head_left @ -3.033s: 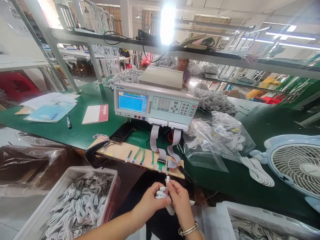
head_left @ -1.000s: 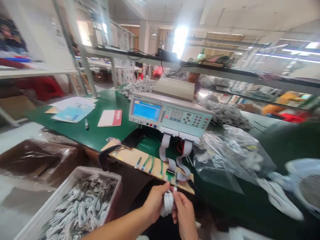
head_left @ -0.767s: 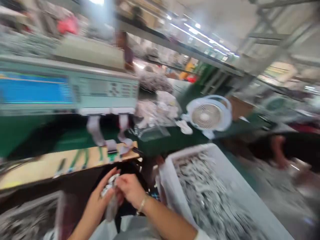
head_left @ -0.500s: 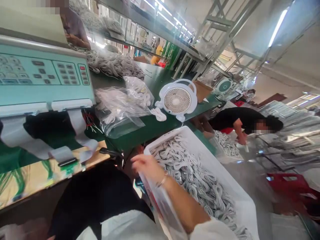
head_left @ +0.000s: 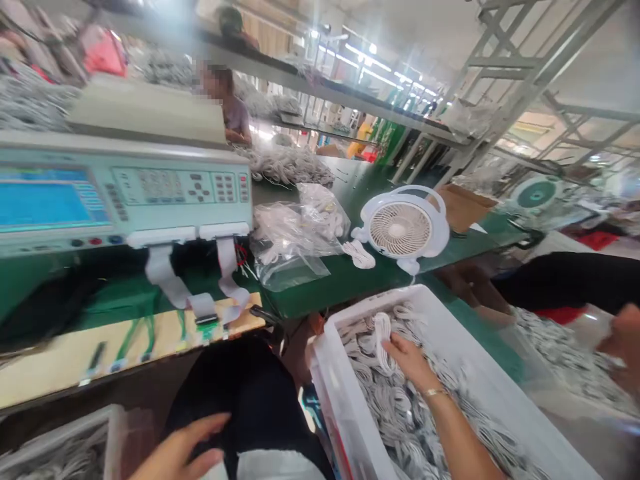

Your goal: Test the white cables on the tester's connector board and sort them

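Note:
My right hand (head_left: 409, 360) is closed on a white coiled cable bundle (head_left: 383, 337), above the left part of a large white plastic bin (head_left: 327, 333). The bin holds many grey-white coiled cables (head_left: 400, 427). At the bottom left, my left hand (head_left: 187, 443) is open over my lap, thumb and fingers apart. A smaller white bin (head_left: 116, 427) with grey cables stands left of it. On the green table lie a clear plastic bag (head_left: 295, 233) with white cables in it and a single white cable bundle (head_left: 359, 255) beside the fan.
A tester with a screen and keys (head_left: 200, 190) stands on the left, its ribbon cables (head_left: 167, 277) reaching a wooden board (head_left: 60, 367). A white fan (head_left: 400, 227) sits on the table. Co-workers are at the right edge and behind the tester.
My right hand has moved from the bin's near edge into it and now holds a white cable bundle. My left hand has come into view. The view has swung left.

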`<state>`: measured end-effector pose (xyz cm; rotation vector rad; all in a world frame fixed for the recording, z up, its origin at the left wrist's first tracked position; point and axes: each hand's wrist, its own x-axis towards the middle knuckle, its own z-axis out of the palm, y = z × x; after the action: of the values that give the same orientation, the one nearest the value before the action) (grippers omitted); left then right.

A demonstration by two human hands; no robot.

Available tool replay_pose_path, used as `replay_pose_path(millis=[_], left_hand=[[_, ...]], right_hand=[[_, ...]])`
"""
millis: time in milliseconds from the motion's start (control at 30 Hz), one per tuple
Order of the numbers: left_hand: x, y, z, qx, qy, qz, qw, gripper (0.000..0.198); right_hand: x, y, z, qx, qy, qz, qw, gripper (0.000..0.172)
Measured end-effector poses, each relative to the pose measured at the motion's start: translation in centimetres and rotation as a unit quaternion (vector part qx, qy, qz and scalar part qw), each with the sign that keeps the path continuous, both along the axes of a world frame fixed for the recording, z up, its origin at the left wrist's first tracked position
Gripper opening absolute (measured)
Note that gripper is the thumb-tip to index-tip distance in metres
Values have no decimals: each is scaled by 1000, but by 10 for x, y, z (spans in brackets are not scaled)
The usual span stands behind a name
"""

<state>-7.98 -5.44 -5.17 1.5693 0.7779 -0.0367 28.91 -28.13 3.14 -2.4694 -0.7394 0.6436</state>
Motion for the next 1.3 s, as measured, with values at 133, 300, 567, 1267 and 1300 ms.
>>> replay_pose_path(millis=[133,300,567,1267,1300], left_hand=[[66,-26,68,-152,-184,-30,971,51],[82,-34,92,-250,-309,149,906,35],[57,-8,57,-129,-368,255,885,42],[58,34,55,-215,-205,300,906,35],[58,37,54,-213,-199,300,908,35]], right_hand=[[-77,66,22,228,313,145,910,37],[-162,123,27,173,227,338,897,36],[-181,171,13,201,41,296,933,17],[-184,199,-18,256,270,251,893,24],[-182,201,-22,258,283,227,895,24]])
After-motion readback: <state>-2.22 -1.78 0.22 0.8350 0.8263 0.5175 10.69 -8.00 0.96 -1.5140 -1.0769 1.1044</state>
